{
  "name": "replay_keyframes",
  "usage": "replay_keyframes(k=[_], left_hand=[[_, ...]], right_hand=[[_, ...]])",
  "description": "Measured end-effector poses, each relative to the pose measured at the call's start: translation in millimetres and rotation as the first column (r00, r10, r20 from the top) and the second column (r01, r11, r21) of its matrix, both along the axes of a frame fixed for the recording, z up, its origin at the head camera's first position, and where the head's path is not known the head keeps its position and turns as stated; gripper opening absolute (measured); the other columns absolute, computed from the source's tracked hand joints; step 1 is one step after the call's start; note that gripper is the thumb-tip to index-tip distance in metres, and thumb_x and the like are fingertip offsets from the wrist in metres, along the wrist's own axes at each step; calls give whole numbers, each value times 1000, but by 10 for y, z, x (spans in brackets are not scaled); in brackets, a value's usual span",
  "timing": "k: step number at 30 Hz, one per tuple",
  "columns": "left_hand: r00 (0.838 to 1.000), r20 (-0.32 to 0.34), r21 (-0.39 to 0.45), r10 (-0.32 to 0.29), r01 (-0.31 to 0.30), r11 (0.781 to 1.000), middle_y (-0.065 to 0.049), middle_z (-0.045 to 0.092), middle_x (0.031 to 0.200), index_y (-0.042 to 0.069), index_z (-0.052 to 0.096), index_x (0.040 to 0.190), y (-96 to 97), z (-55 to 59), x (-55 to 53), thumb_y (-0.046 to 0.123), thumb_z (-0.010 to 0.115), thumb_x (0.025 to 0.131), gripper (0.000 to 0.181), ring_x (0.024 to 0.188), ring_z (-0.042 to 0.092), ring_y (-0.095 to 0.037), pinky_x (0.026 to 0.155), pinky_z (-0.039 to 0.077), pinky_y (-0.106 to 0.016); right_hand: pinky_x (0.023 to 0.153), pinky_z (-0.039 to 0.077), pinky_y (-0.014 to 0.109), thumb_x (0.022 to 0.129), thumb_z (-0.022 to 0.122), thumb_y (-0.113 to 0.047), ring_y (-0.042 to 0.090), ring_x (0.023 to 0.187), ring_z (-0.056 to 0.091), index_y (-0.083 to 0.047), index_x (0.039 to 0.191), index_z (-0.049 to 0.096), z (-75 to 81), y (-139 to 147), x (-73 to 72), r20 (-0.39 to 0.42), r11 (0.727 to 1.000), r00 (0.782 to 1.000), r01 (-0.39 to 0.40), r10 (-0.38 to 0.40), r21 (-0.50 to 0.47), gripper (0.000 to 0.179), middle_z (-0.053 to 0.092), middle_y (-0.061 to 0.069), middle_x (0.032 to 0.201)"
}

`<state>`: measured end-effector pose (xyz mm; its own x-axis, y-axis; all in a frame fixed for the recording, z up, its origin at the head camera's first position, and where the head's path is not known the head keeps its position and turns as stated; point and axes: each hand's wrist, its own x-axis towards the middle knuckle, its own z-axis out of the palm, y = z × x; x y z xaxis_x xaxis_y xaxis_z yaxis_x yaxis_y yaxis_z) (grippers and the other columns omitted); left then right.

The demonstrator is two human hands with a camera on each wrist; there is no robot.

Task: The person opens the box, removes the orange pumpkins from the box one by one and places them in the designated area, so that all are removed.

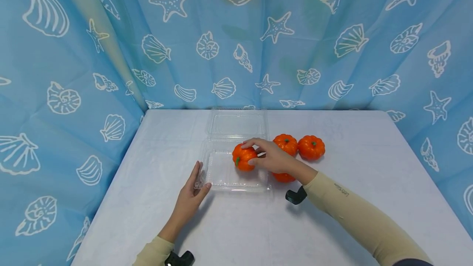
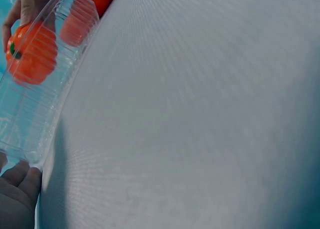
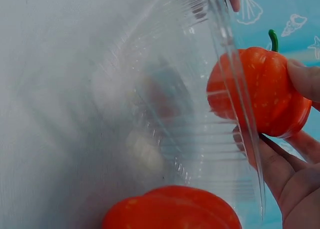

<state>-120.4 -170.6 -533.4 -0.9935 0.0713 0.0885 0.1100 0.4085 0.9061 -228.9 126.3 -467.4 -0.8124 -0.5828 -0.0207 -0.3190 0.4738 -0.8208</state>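
Note:
My right hand (image 1: 271,156) grips a small orange toy pumpkin (image 1: 242,160) with a green stem, thumb on one side and fingers on the other. It is over the base of an open clear plastic container (image 1: 221,175); in the right wrist view the pumpkin (image 3: 260,96) shows partly through the clear wall. Whether it touches the container's floor I cannot tell. At the container's left front corner, my left hand (image 1: 190,196) holds the edge between thumb and fingers. The left wrist view shows those fingers (image 2: 25,181) against the corner.
Right of the container sit more toy pumpkins: one at the back (image 1: 285,143), one farther right (image 1: 311,147), and one in front (image 1: 283,177), partly hidden by my right hand. The hinged lid (image 1: 238,124) lies back toward the blue curtain (image 1: 236,65). A white cloth covers the table (image 1: 236,229).

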Motion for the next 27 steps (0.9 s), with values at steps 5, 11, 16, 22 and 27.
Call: replay_keyframes(k=[5, 11, 16, 22, 27], left_hand=[[1000, -6, 7, 0, 0, 1000, -5, 26, 167, 11, 18, 164, 0, 5, -2, 23, 66, 100, 80, 151, 28, -29, 113, 39, -43], [1000, -21, 13, -2, 2, 1000, -7, 27, 166, 10, 19, 164, 0, 14, -5, 22, 66, 100, 80, 151, 28, -30, 113, 39, -43], [1000, -20, 16, -4, 5, 1000, -7, 26, 167, 11, 19, 164, -6, 3, -4, 22, 66, 101, 79, 151, 28, -31, 114, 38, -44], [1000, -28, 17, -8, 8, 1000, -9, 25, 167, 10, 19, 164, -11, -10, 1, 23, 65, 101, 79, 151, 28, -33, 113, 39, -45], [1000, -29, 11, -6, 6, 1000, -8, 26, 167, 10, 19, 164, -8, -7, 3, 23, 66, 101, 79, 151, 28, -32, 113, 39, -43]], right_hand=[[101, 54, 42, 95, 74, -23, 29, 121, 60, -30, 132, 60, 26, 75, 20, 5, 998, 1000, 30, -30, -50, 40, 49, -1, 151], [99, 56, 43, 96, 72, -21, 31, 120, 61, -28, 135, 58, 77, 204, 58, -41, 995, 998, 50, -54, -86, 42, 50, 0, 152], [98, 56, 49, 96, 73, -20, 34, 123, 59, -30, 135, 58, 118, 342, 99, -77, 991, 990, 108, -114, -82, 43, 52, -2, 150], [102, 52, 55, 95, 74, -23, 38, 130, 55, -27, 136, 59, 122, 493, 167, -68, 978, 981, 172, -181, -117, 44, 51, 0, 151], [101, 53, 55, 96, 74, -22, 39, 130, 54, -23, 136, 58, 123, 630, 237, -53, 964, 973, 214, -224, -159, 43, 49, 1, 153]])
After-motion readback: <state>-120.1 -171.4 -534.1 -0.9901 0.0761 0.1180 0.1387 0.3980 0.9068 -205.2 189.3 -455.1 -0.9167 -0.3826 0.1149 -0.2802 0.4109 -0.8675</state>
